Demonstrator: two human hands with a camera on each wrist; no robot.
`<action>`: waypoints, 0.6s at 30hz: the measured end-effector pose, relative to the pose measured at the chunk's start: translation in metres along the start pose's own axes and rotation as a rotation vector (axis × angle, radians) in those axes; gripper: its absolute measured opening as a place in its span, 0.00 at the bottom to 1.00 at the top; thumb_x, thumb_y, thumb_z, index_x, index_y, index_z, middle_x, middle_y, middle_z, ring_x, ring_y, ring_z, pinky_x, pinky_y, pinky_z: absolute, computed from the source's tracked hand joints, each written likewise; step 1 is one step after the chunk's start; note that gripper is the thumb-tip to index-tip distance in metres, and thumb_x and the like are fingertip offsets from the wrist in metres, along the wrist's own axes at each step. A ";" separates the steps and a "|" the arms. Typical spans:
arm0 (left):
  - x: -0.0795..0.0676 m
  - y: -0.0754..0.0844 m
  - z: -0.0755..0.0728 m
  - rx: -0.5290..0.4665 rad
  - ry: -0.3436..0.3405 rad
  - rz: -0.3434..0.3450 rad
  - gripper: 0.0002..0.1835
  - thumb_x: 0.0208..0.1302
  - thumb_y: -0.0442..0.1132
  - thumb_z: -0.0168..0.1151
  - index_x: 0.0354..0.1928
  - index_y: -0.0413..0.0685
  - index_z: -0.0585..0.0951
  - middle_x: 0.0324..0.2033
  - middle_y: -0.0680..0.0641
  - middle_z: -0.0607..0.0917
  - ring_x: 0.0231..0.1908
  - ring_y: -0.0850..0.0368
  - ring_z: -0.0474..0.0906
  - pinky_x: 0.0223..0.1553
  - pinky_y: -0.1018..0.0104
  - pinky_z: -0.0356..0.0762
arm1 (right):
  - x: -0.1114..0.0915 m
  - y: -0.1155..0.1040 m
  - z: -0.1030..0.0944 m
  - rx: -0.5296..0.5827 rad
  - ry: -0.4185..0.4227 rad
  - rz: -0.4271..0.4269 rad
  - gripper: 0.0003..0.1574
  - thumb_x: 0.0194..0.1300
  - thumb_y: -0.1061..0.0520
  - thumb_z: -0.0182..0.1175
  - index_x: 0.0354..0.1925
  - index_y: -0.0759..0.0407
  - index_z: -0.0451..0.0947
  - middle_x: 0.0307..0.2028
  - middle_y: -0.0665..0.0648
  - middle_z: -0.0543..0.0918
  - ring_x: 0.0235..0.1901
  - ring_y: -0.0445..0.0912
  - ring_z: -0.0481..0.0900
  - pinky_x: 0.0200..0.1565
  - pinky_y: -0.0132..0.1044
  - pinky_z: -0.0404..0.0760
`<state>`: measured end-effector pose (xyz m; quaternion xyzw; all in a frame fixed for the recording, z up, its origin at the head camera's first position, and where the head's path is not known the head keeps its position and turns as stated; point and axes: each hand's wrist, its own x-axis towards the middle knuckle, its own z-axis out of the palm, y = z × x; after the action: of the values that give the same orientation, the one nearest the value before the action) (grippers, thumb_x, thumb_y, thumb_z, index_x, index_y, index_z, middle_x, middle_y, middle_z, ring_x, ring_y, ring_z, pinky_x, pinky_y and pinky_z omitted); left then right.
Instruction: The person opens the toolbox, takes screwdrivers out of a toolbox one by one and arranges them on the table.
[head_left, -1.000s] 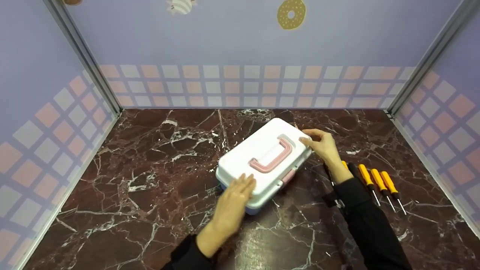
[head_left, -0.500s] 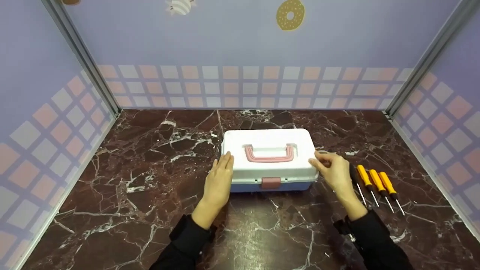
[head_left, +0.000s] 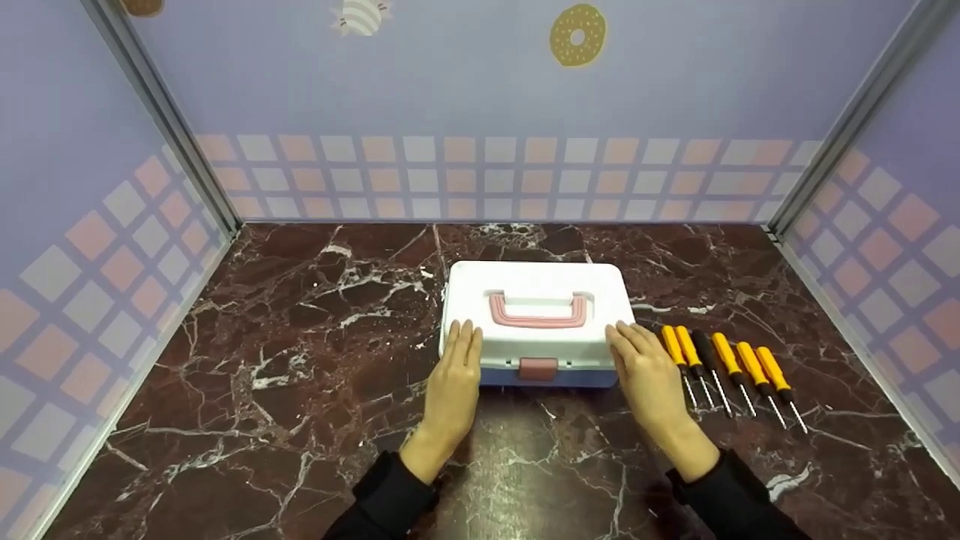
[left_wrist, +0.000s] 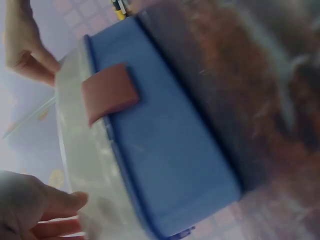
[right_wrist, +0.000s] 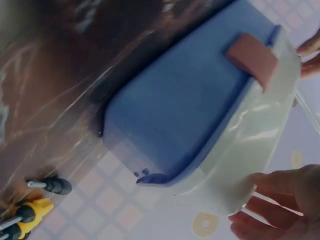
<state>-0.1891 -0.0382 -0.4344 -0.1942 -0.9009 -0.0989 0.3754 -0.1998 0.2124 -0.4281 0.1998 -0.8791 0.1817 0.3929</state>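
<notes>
A closed toolbox (head_left: 540,276) with a white lid and a blue base (left_wrist: 160,155) stands on the table, its front facing me. Its pink handle (head_left: 538,322) lies folded down in the lid, and a pink latch (head_left: 538,368) covers the front seam. My left hand (head_left: 452,386) rests with extended fingers on the lid's front left corner. On the front right corner lies my right hand (head_left: 651,382), fingers likewise extended. The right wrist view shows my right thumb and fingers touching the white lid (right_wrist: 240,145) without curling round it.
Several screwdrivers lie side by side to the right of the toolbox, most with yellow handles (head_left: 726,352) and one with a black handle (head_left: 703,349). The dark marbled table (head_left: 300,420) is bounded by patterned panels (head_left: 495,180) at the back and sides.
The toolbox has turned from a slanted position to face me squarely. My right hand has shifted from its right side onto the front right corner; my left hand stayed near the left front.
</notes>
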 end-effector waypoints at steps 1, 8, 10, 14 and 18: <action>-0.001 0.001 0.002 0.006 0.009 0.004 0.21 0.46 0.18 0.55 0.46 0.29 0.76 0.48 0.33 0.75 0.52 0.41 0.69 0.53 0.62 0.66 | -0.001 0.000 0.001 -0.008 0.003 0.005 0.16 0.48 0.68 0.63 0.40 0.67 0.79 0.40 0.64 0.80 0.42 0.57 0.75 0.46 0.46 0.72; 0.010 -0.002 0.013 -0.029 -0.018 -0.046 0.22 0.45 0.19 0.57 0.47 0.29 0.75 0.50 0.34 0.74 0.54 0.40 0.67 0.55 0.59 0.63 | 0.008 0.003 0.009 -0.031 -0.015 0.044 0.15 0.49 0.66 0.63 0.40 0.67 0.79 0.39 0.65 0.80 0.42 0.58 0.76 0.44 0.48 0.74; 0.017 -0.004 0.017 -0.043 -0.061 -0.072 0.21 0.47 0.21 0.58 0.48 0.30 0.74 0.51 0.34 0.73 0.54 0.40 0.66 0.56 0.57 0.61 | 0.015 0.006 0.014 -0.053 -0.028 0.056 0.15 0.49 0.66 0.62 0.39 0.67 0.79 0.39 0.65 0.80 0.42 0.58 0.76 0.44 0.48 0.74; 0.036 -0.010 0.025 -0.040 -0.163 -0.134 0.23 0.48 0.22 0.57 0.51 0.31 0.73 0.53 0.35 0.71 0.56 0.41 0.64 0.57 0.54 0.59 | 0.032 0.014 0.029 -0.086 -0.058 0.080 0.13 0.50 0.66 0.61 0.38 0.68 0.79 0.39 0.65 0.81 0.41 0.59 0.77 0.45 0.47 0.74; 0.058 -0.019 0.036 -0.021 -0.263 -0.183 0.26 0.49 0.23 0.56 0.54 0.31 0.70 0.56 0.36 0.68 0.58 0.42 0.61 0.59 0.55 0.56 | 0.053 0.022 0.045 -0.103 -0.104 0.130 0.09 0.52 0.66 0.60 0.35 0.68 0.78 0.38 0.64 0.81 0.41 0.59 0.77 0.43 0.49 0.74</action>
<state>-0.2576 -0.0280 -0.4187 -0.1262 -0.9552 -0.1157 0.2415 -0.2710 0.1984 -0.4188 0.1307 -0.9176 0.1507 0.3440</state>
